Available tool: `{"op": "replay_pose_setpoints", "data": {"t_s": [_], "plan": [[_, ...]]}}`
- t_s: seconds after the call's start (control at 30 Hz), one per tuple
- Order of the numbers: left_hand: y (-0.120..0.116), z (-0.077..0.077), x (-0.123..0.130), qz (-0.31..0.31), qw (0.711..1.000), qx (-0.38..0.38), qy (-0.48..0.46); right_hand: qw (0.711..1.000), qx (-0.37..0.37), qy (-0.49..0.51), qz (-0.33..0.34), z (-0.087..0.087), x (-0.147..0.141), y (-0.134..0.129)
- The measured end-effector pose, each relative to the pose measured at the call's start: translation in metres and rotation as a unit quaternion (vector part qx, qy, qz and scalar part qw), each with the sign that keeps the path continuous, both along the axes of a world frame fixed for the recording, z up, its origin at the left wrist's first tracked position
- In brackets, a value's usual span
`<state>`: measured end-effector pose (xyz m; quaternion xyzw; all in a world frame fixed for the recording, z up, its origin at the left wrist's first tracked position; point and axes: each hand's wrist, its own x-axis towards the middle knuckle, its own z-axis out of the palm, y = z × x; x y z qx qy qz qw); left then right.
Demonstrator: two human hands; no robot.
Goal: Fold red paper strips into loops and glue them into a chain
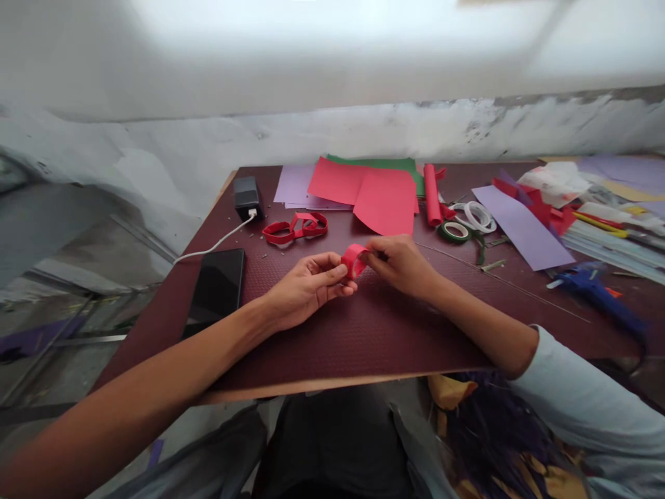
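A small red paper ring [354, 260] is held up just above the dark red tabletop, its opening turned to the right. My left hand [306, 285] pinches the ring's left side between thumb and fingers. At the ring's right edge, the curled fingers of my right hand [399, 263] grip it; those fingertips are partly hidden. Behind my left hand lie joined red paper loops [295, 229] on the table. Red paper sheets [387, 197] are spread beyond both hands.
To the left are a black phone [217, 281] and a dark charger block [246, 197] with a white cable. Green tape [454, 231], white tape [479, 217], thin wire, a purple sheet [524, 225] and a blue glue gun [597, 294] lie to the right. A wall stands behind.
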<state>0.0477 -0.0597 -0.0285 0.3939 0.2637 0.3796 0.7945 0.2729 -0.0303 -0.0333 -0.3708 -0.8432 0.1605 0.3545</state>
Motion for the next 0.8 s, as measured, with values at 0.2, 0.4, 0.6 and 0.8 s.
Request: {"op": "replay_pose_setpoints", "data": {"t_s": [0.2,0.4,0.6,0.8], "plan": [[0.000,-0.003,0.000,-0.004,1.000,-0.008,0.015,0.997,0.041,-0.065,-0.019,-0.002,0.003,0.001],[-0.003,0.000,0.000,-0.010,1.000,-0.006,0.017,0.999,0.047,-0.009,-0.011,0.003,0.003,-0.001],[-0.002,-0.001,0.000,0.003,1.000,0.005,0.011,0.995,-0.096,0.037,-0.009,0.004,-0.004,-0.003],[-0.001,-0.002,0.001,0.011,1.000,0.010,0.004,0.940,-0.308,0.131,0.073,0.006,-0.010,-0.007]]}}
